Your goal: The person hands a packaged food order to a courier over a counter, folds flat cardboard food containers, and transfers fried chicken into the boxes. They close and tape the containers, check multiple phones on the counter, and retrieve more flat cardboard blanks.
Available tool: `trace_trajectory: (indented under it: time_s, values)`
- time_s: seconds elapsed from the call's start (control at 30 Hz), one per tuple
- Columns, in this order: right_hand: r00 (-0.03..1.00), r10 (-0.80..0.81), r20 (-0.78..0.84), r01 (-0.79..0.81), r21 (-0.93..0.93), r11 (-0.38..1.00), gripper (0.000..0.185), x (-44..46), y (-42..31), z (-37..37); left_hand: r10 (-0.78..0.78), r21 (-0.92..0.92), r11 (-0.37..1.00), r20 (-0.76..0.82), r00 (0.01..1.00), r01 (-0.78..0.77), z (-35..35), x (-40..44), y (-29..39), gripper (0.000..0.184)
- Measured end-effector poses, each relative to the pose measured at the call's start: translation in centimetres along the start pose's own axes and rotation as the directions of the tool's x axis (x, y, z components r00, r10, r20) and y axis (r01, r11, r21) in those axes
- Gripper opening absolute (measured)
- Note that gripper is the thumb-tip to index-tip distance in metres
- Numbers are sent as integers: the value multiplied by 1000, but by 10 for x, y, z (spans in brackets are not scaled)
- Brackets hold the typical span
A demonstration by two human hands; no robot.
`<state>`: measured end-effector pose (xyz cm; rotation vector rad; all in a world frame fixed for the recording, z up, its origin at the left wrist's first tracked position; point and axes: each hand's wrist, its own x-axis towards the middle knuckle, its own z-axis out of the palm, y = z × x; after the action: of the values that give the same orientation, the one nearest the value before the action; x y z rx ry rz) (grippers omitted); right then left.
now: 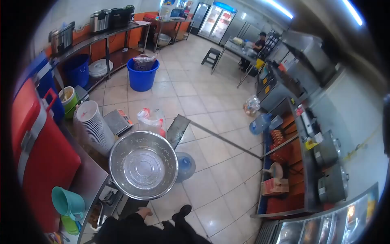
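A large round steel bowl [144, 164] stands at the centre left, its inside wet and shiny, with no food visible in it. Just below its rim, one bare hand [145, 212] shows at the end of a dark sleeve; I take it for my left hand, its fingers small and partly seen. My right hand is not visible. Left of the bowl leans a tall stack of white cups [95, 124] in a plastic bag. Behind it sit a flat scale [118, 121] and a clear plastic bag with red parts [150, 119].
A teal jug [68, 202] and a red cooler [44, 158] stand at the left. Blue water bottles [185, 166] [260, 123] and a blue tub [142, 77] are on the floor. A metal bar crosses the tiles. A person [259, 44] sits at a far table.
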<state>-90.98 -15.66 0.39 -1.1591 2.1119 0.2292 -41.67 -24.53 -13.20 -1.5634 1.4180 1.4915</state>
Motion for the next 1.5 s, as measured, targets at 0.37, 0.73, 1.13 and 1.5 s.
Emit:
trace_trajectory:
  time_s: [0.37,0.73,1.13,1.5]
  values:
    - [916,-399,-29,392,-139,909,36,264,-242,-243,-214,-660,751,-258,942,-10,-63,-16,31,47]
    - [822,-506,262,570,-343,747,42,371,-360,-329,-99,-852,258,-493,865,-456,-310,97,229,54]
    - [855,-446,265,513,-309,800,35,606,-505,-383,-264,-783,336,-611,746,-523,-580,117,254,52]
    - [495,-868,47,868,-77,491,24,674,-987,-426,-584,-960,274,-213,783,-57,-511,128,193,32]
